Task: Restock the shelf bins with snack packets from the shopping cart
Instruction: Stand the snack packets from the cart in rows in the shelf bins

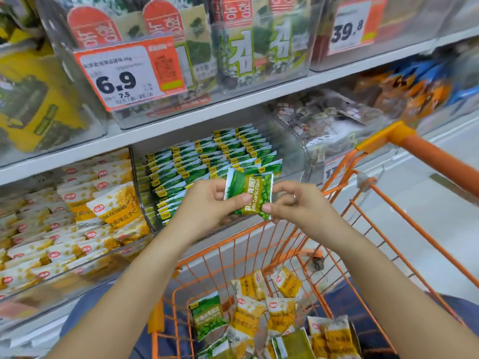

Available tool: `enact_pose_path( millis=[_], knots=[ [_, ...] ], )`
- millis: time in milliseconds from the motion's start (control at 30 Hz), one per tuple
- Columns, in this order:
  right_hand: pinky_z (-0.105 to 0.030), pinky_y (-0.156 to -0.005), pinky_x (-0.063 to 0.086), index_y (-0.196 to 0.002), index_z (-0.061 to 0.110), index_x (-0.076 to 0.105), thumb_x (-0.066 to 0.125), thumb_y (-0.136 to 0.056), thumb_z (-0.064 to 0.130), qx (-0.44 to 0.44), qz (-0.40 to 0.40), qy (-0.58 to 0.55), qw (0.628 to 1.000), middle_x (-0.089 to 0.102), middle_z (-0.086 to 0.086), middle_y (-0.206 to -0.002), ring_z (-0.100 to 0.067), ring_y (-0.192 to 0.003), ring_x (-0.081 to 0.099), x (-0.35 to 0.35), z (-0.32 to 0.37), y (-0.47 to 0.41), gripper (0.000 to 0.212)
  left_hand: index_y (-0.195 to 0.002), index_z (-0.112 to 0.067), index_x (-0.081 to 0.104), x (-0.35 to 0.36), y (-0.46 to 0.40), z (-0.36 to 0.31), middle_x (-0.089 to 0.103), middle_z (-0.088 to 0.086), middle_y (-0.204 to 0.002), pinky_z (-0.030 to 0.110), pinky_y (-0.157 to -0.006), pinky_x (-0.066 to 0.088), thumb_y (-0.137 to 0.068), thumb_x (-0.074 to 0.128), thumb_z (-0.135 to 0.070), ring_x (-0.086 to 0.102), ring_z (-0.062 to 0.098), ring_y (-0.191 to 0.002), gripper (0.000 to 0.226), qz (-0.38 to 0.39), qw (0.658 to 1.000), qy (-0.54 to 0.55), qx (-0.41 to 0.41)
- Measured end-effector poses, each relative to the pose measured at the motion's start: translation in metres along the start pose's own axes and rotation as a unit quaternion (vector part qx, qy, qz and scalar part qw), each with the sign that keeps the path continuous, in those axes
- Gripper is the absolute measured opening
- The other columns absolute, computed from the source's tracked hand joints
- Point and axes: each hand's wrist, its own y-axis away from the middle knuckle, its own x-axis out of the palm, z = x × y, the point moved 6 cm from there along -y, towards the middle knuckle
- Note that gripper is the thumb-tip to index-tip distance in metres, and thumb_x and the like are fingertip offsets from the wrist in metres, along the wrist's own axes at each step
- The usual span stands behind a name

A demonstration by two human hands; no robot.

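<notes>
1. Head view shows my left hand (pixel 207 203) and my right hand (pixel 298 203) both pinching one green pea packet (pixel 248 195), thumbs on its printed face and the other fingers behind it.
2. That packet is held up between the hands, above the orange shopping cart (pixel 363 193) and just in front of the green-packet bin (pixel 207 161), which lies straight beyond my knuckles.
3. To do this step well, I judge I should square the packet so it matches the standing rows, then slide it into the front of the bin on edge, not lay it flat on top.
4. I would let one hand go first and guide with the other, so the packet does not knock over the rows behind it.
5. I should keep it clear of the yellow-packet bin (pixel 77 218), which sits left of my left hand; that is the wrong stock.
6. The packet looks small, flat and glossy, with white sealed edges, a green pea picture and an olive band reading "Peas Garlic Flavor". It is tilted and slightly creased.
7. Below my wrists, the cart holds more loose packets (pixel 259 320), mostly yellow with a few green.
</notes>
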Motion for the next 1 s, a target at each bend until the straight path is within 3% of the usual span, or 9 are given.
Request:
enact_pose_path(
  millis=[100,167,300,367,433,500,600,800,1000],
  knots=[
    [-0.030,-0.075,0.050,-0.118,0.016,0.060,0.067,-0.088,0.020,-0.036,-0.105,0.162,0.981,0.068,0.006,-0.074,-0.011,-0.075,0.065,-0.018,-0.013,-0.003,0.031,-0.092,-0.028,0.071,0.007,-0.033,-0.013,0.075,-0.007,-0.077,0.028,-0.066,0.056,-0.085,0.072,-0.025,0.070,0.009,-0.071,0.008,-0.006,0.994,-0.096,0.052],
    [-0.033,-0.077,0.047,-0.123,0.018,0.060,0.060,-0.093,0.022,-0.100,-0.151,0.332,0.926,0.068,0.002,-0.092,-0.019,-0.087,0.063,-0.027,-0.016,-0.003,0.030,-0.091,-0.027,0.070,0.003,-0.063,-0.018,0.074,-0.002,-0.080,0.040,-0.072,0.056,-0.084,0.069,-0.036,0.070,0.020,-0.078,0.012,-0.055,0.985,-0.145,0.078],
    [-0.035,-0.103,0.031,-0.113,0.013,0.064,0.032,-0.102,0.027,-0.096,-0.080,0.493,0.861,0.070,-0.007,-0.092,-0.027,-0.091,0.063,-0.022,-0.035,-0.009,0.037,-0.077,-0.004,0.059,0.016,-0.116,-0.024,0.050,0.009,-0.062,0.035,-0.056,0.034,-0.087,0.061,-0.038,0.048,0.024,-0.059,0.035,-0.094,0.964,-0.232,0.095],
    [-0.033,-0.109,0.026,-0.110,0.012,0.064,0.025,-0.100,0.027,-0.104,-0.081,0.492,0.860,0.070,-0.008,-0.082,-0.027,-0.085,0.064,-0.021,-0.036,-0.010,0.043,-0.066,-0.007,0.051,0.030,-0.130,-0.024,0.035,0.003,-0.057,0.035,-0.054,0.021,-0.089,0.065,-0.030,0.036,0.022,-0.055,0.036,-0.091,0.952,-0.278,0.088],
    [-0.035,-0.109,0.030,-0.104,0.011,0.067,0.023,-0.095,0.029,-0.115,-0.099,0.479,0.865,0.068,-0.009,-0.072,-0.028,-0.076,0.065,-0.023,-0.035,-0.010,0.048,-0.078,-0.012,0.064,0.041,-0.138,-0.019,0.052,0.003,-0.065,0.033,-0.058,0.035,-0.086,0.068,-0.035,0.051,0.027,-0.066,0.024,-0.092,0.933,-0.338,0.085],
    [-0.037,-0.103,0.039,-0.092,0.011,0.070,0.024,-0.094,0.029,-0.123,-0.126,0.478,0.860,0.064,-0.006,-0.059,-0.026,-0.062,0.062,-0.024,-0.037,-0.011,0.049,-0.097,-0.021,0.070,0.047,-0.145,-0.013,0.068,0.002,-0.088,0.037,-0.080,0.048,-0.083,0.070,-0.042,0.063,0.027,-0.088,0.025,-0.097,0.914,-0.387,0.076],
    [-0.040,-0.093,0.050,-0.076,0.011,0.069,0.024,-0.090,0.028,-0.136,-0.156,0.466,0.860,0.055,-0.001,-0.045,-0.022,-0.043,0.051,-0.023,-0.037,-0.013,0.051,-0.083,-0.020,0.069,0.055,-0.155,-0.013,0.070,0.000,-0.081,0.039,-0.090,0.043,-0.082,0.070,-0.046,0.064,0.024,-0.086,0.026,-0.090,0.886,-0.449,0.069],
    [-0.039,-0.099,0.044,-0.081,0.011,0.069,0.017,-0.090,0.030,-0.141,-0.157,0.459,0.863,0.057,-0.002,-0.049,-0.023,-0.046,0.051,-0.024,-0.038,-0.014,0.056,-0.059,-0.020,0.050,0.075,-0.173,-0.016,0.057,0.002,-0.065,0.036,-0.087,0.035,-0.081,0.072,-0.045,0.055,0.024,-0.073,0.040,-0.033,0.812,-0.581,0.042],
    [-0.041,-0.100,0.045,-0.083,0.010,0.069,0.020,-0.092,0.029,-0.150,-0.146,0.461,0.863,0.049,0.002,-0.048,-0.019,-0.046,0.037,-0.025,-0.040,-0.014,0.053,-0.103,-0.023,0.072,0.084,-0.184,0.003,0.069,-0.001,-0.106,0.033,-0.085,0.042,-0.079,0.070,-0.055,0.058,0.024,-0.107,0.040,0.027,0.799,-0.600,0.015]
  ],
)
